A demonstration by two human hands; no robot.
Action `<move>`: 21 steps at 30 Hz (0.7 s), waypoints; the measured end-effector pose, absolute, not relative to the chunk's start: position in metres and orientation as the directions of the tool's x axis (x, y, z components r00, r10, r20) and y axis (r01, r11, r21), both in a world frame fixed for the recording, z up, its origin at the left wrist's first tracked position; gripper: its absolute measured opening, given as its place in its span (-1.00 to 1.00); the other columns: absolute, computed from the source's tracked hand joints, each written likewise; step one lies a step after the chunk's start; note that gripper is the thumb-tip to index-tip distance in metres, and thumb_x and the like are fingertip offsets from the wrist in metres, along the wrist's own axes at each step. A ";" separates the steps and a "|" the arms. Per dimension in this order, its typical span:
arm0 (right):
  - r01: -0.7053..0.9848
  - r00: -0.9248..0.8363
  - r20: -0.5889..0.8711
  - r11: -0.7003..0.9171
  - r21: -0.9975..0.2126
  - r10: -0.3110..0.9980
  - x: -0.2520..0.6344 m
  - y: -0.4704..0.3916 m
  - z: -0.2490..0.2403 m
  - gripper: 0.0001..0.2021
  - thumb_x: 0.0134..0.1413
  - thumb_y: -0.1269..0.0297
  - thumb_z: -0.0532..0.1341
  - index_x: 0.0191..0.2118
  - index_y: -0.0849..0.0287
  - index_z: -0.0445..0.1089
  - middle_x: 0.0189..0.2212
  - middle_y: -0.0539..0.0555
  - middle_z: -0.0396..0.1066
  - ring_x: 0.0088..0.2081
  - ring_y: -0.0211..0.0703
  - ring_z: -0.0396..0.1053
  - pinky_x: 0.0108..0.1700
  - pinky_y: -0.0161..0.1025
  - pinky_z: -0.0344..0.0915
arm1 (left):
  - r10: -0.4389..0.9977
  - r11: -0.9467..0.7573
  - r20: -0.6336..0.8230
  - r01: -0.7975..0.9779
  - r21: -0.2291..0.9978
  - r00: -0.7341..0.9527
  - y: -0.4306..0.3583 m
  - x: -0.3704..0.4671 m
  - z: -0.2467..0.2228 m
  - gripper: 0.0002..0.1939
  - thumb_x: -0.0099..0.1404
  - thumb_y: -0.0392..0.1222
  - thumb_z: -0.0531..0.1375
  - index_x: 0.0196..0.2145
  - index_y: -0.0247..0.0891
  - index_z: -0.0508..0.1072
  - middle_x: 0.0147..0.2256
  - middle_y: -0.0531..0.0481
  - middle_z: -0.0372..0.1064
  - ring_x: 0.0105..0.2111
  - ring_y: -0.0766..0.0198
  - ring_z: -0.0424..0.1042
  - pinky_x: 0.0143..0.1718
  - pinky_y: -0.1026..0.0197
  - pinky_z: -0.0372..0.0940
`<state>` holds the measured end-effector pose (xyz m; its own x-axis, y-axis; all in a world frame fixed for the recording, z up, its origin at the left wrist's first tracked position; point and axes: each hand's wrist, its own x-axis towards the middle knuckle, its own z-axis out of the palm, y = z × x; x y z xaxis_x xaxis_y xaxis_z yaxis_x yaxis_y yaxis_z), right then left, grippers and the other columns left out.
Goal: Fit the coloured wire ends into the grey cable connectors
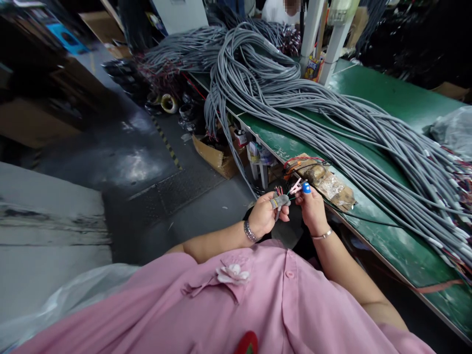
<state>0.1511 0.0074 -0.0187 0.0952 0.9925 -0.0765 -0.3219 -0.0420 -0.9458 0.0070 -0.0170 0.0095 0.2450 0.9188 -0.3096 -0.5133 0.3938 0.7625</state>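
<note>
My left hand (263, 214), a grey cover on one finger, is closed around the stripped end of a grey cable. Thin coloured wires (279, 191) fan out above its fingers. My right hand (312, 209), with a blue cover on the thumb, is pinched on a thin green wire (292, 198) that runs across from my left hand. Right at its fingertips is a pale pink clip (295, 187); whether the fingers touch it I cannot tell. Behind the hands, a taped brown block (324, 183) lies at the bench edge with red and black leads around it.
A long bundle of grey cables (258, 93) stretches over the green bench (387, 93) and droops past its edge. Below stand a cardboard box (217, 156) and wire rolls (169, 103). White posts (334, 49) rise from the bench; another person (282, 12) is behind. A pale cabinet (51, 211) stands left.
</note>
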 end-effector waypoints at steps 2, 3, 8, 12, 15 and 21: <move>-0.251 0.172 -0.036 0.008 -0.968 0.984 0.148 0.008 -0.020 -0.57 0.07 -0.18 0.14 -0.40 0.13 0.42 -0.54 -0.01 0.30 -0.54 -0.29 0.14 -0.49 -0.33 0.18 | 0.917 0.398 -0.316 -0.530 0.749 0.241 -0.014 0.009 0.009 -0.71 -0.01 -0.09 0.33 -0.40 -0.31 0.37 -0.57 0.05 0.36 -0.64 0.37 0.33 -0.65 0.29 0.31; -0.273 0.161 -0.054 -0.008 -0.962 0.986 0.146 0.008 -0.020 -0.55 0.07 -0.21 0.11 -0.39 0.13 0.42 -0.52 0.00 0.31 -0.53 -0.29 0.16 -0.47 -0.32 0.20 | 0.917 0.399 -0.318 -0.533 0.746 0.241 -0.013 0.010 0.009 -0.71 -0.02 -0.10 0.33 -0.40 -0.31 0.37 -0.56 0.05 0.36 -0.64 0.38 0.32 -0.65 0.29 0.31; -0.533 -0.040 -0.164 -0.159 -0.831 0.986 0.140 0.015 -0.019 -0.53 -0.01 -0.27 0.15 -0.40 0.10 0.37 -0.49 -0.02 0.32 -0.49 -0.27 0.21 -0.43 -0.29 0.27 | 0.916 0.402 -0.321 -0.525 0.750 0.242 -0.013 0.012 0.003 -0.70 -0.02 -0.10 0.33 -0.40 -0.33 0.37 -0.54 0.05 0.36 -0.64 0.38 0.32 -0.67 0.30 0.31; -0.587 0.032 -0.179 -0.126 -0.800 0.983 0.138 0.018 -0.019 -0.56 -0.02 -0.22 0.20 -0.44 0.11 0.35 -0.52 -0.02 0.29 -0.51 -0.28 0.18 -0.42 -0.29 0.26 | 0.904 0.427 -0.353 -0.487 0.762 0.240 -0.013 0.012 -0.002 -0.69 -0.01 -0.09 0.33 -0.38 -0.32 0.38 -0.55 0.04 0.37 -0.64 0.37 0.33 -0.68 0.30 0.30; -0.583 0.017 -0.207 -0.158 -0.797 0.978 0.138 0.016 -0.020 -0.57 -0.02 -0.22 0.20 -0.44 0.11 0.35 -0.51 -0.03 0.31 -0.51 -0.27 0.20 -0.42 -0.28 0.26 | 0.904 0.427 -0.351 -0.462 0.777 0.244 -0.014 0.012 -0.002 -0.66 -0.01 -0.05 0.34 -0.38 -0.32 0.37 -0.58 0.06 0.35 -0.66 0.38 0.32 -0.67 0.31 0.29; -0.595 -0.108 -0.268 -0.278 -0.754 0.957 0.147 0.012 -0.020 -0.46 -0.03 -0.35 0.06 -0.39 0.09 0.36 -0.45 0.01 0.39 -0.47 -0.24 0.30 -0.39 -0.27 0.31 | 0.942 0.326 -0.252 -0.426 0.844 0.222 -0.020 0.006 0.001 -0.70 0.08 -0.02 0.30 -0.43 -0.30 0.35 -0.61 0.06 0.36 -0.68 0.38 0.31 -0.63 0.29 0.29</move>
<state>0.1472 0.0123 -0.0200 -0.1079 0.9573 -0.2683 -0.5954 -0.2783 -0.7537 0.0062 -0.0198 0.0012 0.2219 0.9421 -0.2515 -0.4261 0.3257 0.8440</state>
